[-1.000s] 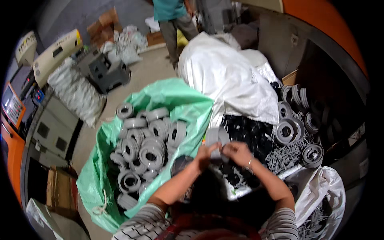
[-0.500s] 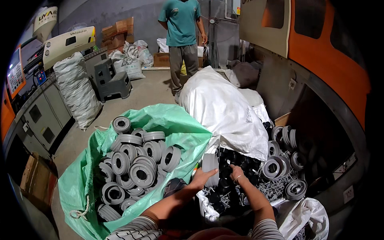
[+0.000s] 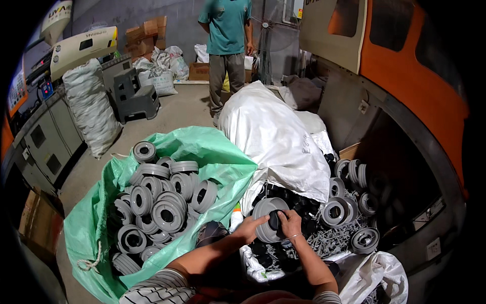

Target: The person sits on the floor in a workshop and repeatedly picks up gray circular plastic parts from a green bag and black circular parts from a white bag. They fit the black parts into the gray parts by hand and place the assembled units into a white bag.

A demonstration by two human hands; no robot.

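Note:
In front of me my left hand (image 3: pixel 248 229) grips the edge of a grey round plastic wheel (image 3: pixel 264 207), its face tilted up toward me. My right hand (image 3: pixel 291 224) pinches a black round plastic piece (image 3: pixel 274 220) at the wheel's middle; whether it sits inside the hole I cannot tell. Beneath both hands lies a heap of similar black pieces (image 3: pixel 304 206), spilling from a big white sack (image 3: pixel 276 134). To the left, an opened green sack (image 3: pixel 200 136) holds several grey wheels with dark centres (image 3: pixel 168 215).
Thin grey plastic bits (image 3: pixel 336 236) and several loose grey wheels (image 3: pixel 365 240) lie at right. A crumpled white sack (image 3: pixel 382 271) is near me. Orange and cream machine (image 3: pixel 410 76) borders the right. A person (image 3: pixel 226 30) stands behind the sacks; a grey step stool (image 3: pixel 135 99) is far left.
My right hand has come up from the black heap with a black piece and met the wheel. My left hand has turned the wheel's face upward.

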